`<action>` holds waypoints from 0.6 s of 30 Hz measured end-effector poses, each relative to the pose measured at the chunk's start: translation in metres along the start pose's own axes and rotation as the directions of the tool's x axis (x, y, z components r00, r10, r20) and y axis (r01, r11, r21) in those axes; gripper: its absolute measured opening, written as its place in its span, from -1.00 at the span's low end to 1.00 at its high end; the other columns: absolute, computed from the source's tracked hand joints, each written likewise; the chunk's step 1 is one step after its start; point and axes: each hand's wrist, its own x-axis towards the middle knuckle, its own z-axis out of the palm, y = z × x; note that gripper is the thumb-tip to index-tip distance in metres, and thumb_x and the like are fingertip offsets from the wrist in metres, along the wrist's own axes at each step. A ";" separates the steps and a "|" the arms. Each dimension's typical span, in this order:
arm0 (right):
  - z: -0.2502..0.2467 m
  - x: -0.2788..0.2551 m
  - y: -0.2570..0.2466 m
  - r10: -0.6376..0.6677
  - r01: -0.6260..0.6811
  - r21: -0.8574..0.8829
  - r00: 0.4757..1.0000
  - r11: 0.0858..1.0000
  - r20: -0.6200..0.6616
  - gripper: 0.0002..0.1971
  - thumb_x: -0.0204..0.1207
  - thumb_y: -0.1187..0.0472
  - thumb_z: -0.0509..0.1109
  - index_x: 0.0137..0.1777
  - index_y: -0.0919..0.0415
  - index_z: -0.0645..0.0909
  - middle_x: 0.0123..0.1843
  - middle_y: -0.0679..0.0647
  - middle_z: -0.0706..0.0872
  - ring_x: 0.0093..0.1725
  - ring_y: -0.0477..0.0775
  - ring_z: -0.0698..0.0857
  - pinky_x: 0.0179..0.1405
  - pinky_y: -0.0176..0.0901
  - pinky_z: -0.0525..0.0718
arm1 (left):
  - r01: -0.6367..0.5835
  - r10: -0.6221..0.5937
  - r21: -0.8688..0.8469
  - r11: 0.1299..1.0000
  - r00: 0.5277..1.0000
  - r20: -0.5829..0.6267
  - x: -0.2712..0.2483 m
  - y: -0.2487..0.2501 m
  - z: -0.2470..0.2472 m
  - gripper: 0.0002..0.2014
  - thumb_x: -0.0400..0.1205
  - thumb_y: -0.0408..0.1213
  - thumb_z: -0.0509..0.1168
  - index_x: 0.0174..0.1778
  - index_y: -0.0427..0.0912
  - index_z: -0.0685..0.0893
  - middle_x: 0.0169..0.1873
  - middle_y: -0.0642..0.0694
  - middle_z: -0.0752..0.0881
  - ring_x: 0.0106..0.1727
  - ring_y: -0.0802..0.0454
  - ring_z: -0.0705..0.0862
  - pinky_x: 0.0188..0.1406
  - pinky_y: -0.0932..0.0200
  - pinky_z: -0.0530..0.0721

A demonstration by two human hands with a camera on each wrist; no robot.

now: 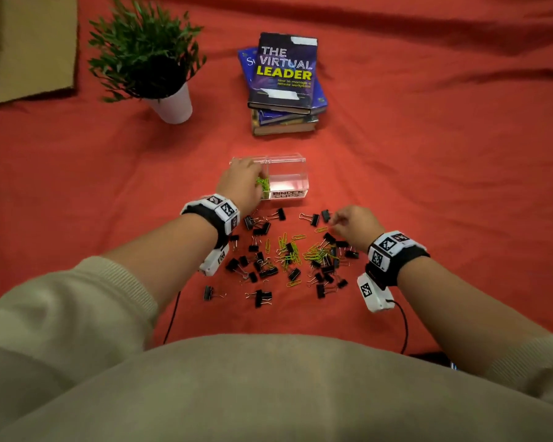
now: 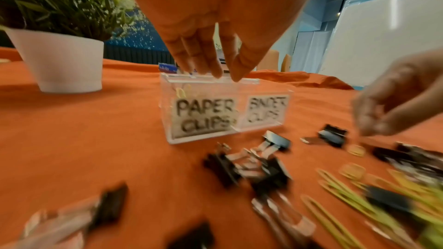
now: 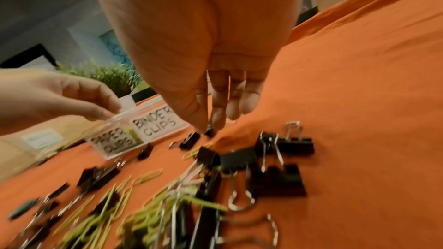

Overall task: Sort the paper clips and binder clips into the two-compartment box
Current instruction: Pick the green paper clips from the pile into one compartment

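A clear two-compartment box stands on the red cloth, labelled PAPER CLIPS on the left and BINDER CLIPS on the right. Green paper clips lie in the left compartment; the right one looks empty. My left hand hovers over the left compartment's rim, fingers pointing down and holding nothing. A mixed pile of black binder clips and green paper clips lies in front of the box. At its far right edge my right hand pinches a black binder clip between thumb and fingertips.
A potted plant in a white pot stands at the back left. A stack of books sits behind the box. Cardboard lies at the far left. Wrist camera cables trail toward my body.
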 end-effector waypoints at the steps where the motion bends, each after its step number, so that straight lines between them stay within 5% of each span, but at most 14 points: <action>1: 0.004 0.000 -0.001 -0.046 0.047 -0.054 0.999 0.997 0.004 -0.86 0.55 0.26 0.34 -0.02 0.16 0.73 -0.04 0.02 0.71 -0.12 -0.03 0.61 -0.13 -0.27 0.50 | 0.011 -0.011 -0.004 1.000 1.000 -0.013 -0.008 0.003 0.005 -0.86 0.58 -0.32 0.27 0.03 -0.10 0.63 0.09 -0.05 0.62 0.23 -0.06 0.53 0.32 0.01 0.53; 4: 0.016 0.000 -0.008 -0.142 0.136 -0.205 0.990 0.969 -0.016 -0.82 0.57 0.19 0.30 0.08 0.16 0.69 0.06 0.03 0.59 0.13 0.03 0.53 0.07 -0.14 0.57 | 0.053 -0.051 -0.020 0.998 0.997 0.062 -0.037 0.013 0.025 -0.94 0.59 -0.26 0.24 -0.12 -0.12 0.60 -0.09 -0.05 0.63 -0.03 -0.02 0.60 0.04 0.04 0.68; 7: 0.027 0.000 -0.011 -0.181 0.159 -0.301 0.982 0.940 -0.046 -0.79 0.58 0.22 0.26 0.12 0.26 0.65 0.15 0.13 0.61 0.23 0.13 0.53 0.19 -0.02 0.57 | 0.085 -0.101 0.109 0.990 0.982 0.161 -0.061 0.020 0.045 -0.86 0.59 -0.18 0.25 -0.19 -0.17 0.62 -0.15 -0.10 0.65 -0.06 -0.08 0.64 -0.10 0.04 0.67; 13: 0.036 0.002 -0.011 -0.228 0.216 -0.363 0.974 0.907 0.009 -0.76 0.60 0.25 0.18 0.15 0.34 0.58 0.16 0.20 0.63 0.20 0.19 0.54 0.27 -0.03 0.48 | 0.151 -0.191 0.221 0.963 0.966 0.172 -0.073 0.020 0.068 -0.67 0.64 -0.08 0.28 0.11 -0.30 0.65 0.12 -0.24 0.65 0.20 -0.20 0.61 0.21 -0.05 0.63; 16: 0.028 0.002 -0.014 -0.157 0.167 -0.191 0.986 0.967 0.062 -0.85 0.58 0.28 0.19 -0.07 0.29 0.59 -0.08 0.17 0.66 -0.02 0.17 0.63 0.02 -0.08 0.59 | 0.169 -0.207 0.212 0.963 0.962 0.176 -0.073 0.021 0.071 -0.71 0.65 -0.16 0.27 0.16 -0.31 0.62 0.16 -0.26 0.63 0.22 -0.22 0.60 0.22 -0.06 0.61; 18: 0.020 0.000 -0.010 -0.099 0.097 0.051 0.994 0.994 0.040 -0.88 0.60 0.31 0.20 -0.04 0.21 0.58 -0.17 0.08 0.66 -0.21 0.09 0.63 -0.22 -0.15 0.60 | 0.199 -0.234 0.184 0.963 0.952 0.196 -0.072 0.021 0.071 -0.76 0.64 -0.23 0.25 0.12 -0.31 0.65 0.13 -0.27 0.64 0.18 -0.24 0.62 0.19 -0.09 0.62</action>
